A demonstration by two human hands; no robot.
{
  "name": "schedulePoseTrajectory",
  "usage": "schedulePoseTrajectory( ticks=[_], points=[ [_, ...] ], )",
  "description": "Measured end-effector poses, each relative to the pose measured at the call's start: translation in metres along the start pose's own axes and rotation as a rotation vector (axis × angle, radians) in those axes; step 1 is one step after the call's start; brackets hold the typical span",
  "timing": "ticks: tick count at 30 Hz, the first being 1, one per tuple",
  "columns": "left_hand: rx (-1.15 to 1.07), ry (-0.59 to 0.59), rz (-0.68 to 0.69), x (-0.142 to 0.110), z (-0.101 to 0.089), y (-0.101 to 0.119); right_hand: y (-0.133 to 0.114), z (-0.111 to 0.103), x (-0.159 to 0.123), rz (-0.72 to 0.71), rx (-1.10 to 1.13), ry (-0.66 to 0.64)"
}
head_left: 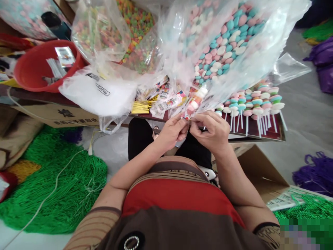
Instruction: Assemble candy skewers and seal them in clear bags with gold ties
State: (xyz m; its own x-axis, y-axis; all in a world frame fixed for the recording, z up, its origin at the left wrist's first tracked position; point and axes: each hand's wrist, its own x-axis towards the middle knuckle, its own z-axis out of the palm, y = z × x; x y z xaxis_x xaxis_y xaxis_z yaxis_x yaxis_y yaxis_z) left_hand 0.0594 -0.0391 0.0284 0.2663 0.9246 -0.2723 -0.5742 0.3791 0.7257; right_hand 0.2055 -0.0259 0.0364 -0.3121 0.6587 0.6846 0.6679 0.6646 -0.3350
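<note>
A candy skewer (194, 103) in a clear printed wrapper tilts up and to the right, its pink and white pieces stacked one above another. At its lower end my left hand (173, 131) is closed, thumb and fingers pinching the gathered wrapper. My right hand (212, 130) is closed in a pinch close beside it, fingertips at the same end. What lies between the right fingertips is too small to make out. Just left of the skewer are printed wrappers (168, 102) and a bundle of yellow strips (142, 107).
Finished candy skewers (256, 104) lie along the table's right edge. Behind stand clear bags of pastel candies (221, 52) and ring-shaped gummies (135, 34). Left are a white bag (101, 92) and a red basin (28, 74). An open carton (260, 172) and green netting (59, 187) are below.
</note>
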Motion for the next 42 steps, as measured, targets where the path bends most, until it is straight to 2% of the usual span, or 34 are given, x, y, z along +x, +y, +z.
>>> schedulePoseTrajectory(
  ticks=[2, 5, 9, 12, 19, 24, 30, 38, 42],
  points=[
    [0.005, 0.024, 0.020, 0.002, 0.000, -0.003, 0.004, 0.000, -0.002, -0.010, -0.021, -0.027],
    [0.036, 0.066, 0.026, 0.006, -0.001, -0.002, 0.009, 0.004, -0.006, 0.049, -0.026, -0.042],
    [0.057, 0.069, -0.009, 0.008, -0.004, 0.004, 0.005, 0.010, -0.011, 0.152, 0.033, 0.032],
    [0.030, 0.037, -0.021, 0.009, -0.005, 0.005, 0.002, 0.014, -0.012, 0.143, 0.033, 0.020],
    [0.030, 0.102, -0.052, 0.005, -0.001, 0.006, 0.010, 0.019, -0.009, 0.135, -0.080, -0.078],
    [-0.003, 0.106, -0.053, 0.002, 0.002, 0.008, 0.015, 0.020, -0.009, 0.107, -0.121, -0.087],
    [-0.029, 0.153, -0.042, 0.004, 0.000, -0.002, 0.016, 0.024, -0.009, 0.107, -0.161, -0.128],
    [0.008, 0.231, 0.008, 0.007, -0.002, -0.015, 0.016, 0.023, -0.017, 0.049, -0.178, -0.124],
    [0.172, 0.231, 0.141, 0.009, -0.006, -0.014, 0.018, 0.022, -0.021, 0.112, -0.067, -0.054]
  ],
)
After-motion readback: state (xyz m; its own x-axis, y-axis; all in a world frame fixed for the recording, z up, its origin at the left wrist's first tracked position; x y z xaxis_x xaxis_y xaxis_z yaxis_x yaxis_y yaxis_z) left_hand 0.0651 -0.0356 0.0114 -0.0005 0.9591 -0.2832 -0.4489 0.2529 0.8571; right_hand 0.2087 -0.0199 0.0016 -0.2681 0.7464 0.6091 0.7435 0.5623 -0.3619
